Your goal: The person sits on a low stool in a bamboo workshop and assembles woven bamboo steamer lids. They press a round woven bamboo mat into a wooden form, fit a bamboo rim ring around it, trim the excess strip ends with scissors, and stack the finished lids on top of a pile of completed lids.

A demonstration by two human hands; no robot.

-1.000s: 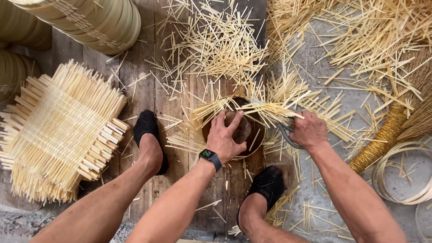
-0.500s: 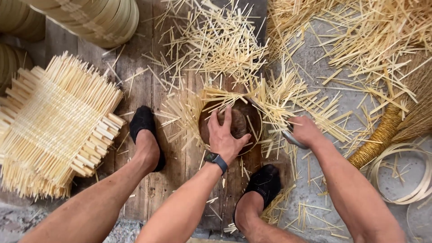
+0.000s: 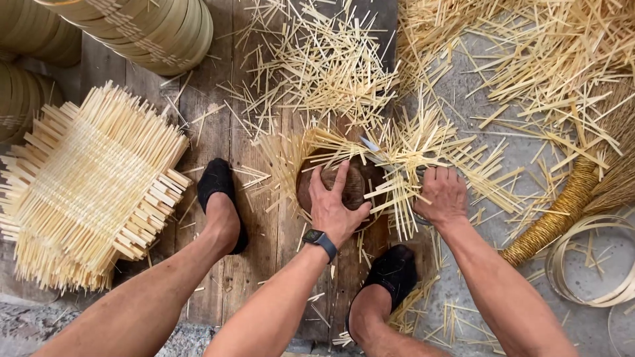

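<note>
I saw my left hand (image 3: 337,205) pressed spread on the round block (image 3: 354,185); my right hand (image 3: 442,195), at three o'clock, gripped shears (image 3: 372,147) amid crowding splints (image 3: 410,149).

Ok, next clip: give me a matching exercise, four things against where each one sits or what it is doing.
Things:
1. left hand
2. right hand
3. stack of woven mats
4. broom

Places:
A. far right, on the grey floor
B. far left, on the planks
C. pressing on the round dark block
D. gripping a fan of bamboo strips

Pairs: 1-C, 2-D, 3-B, 4-A
</note>
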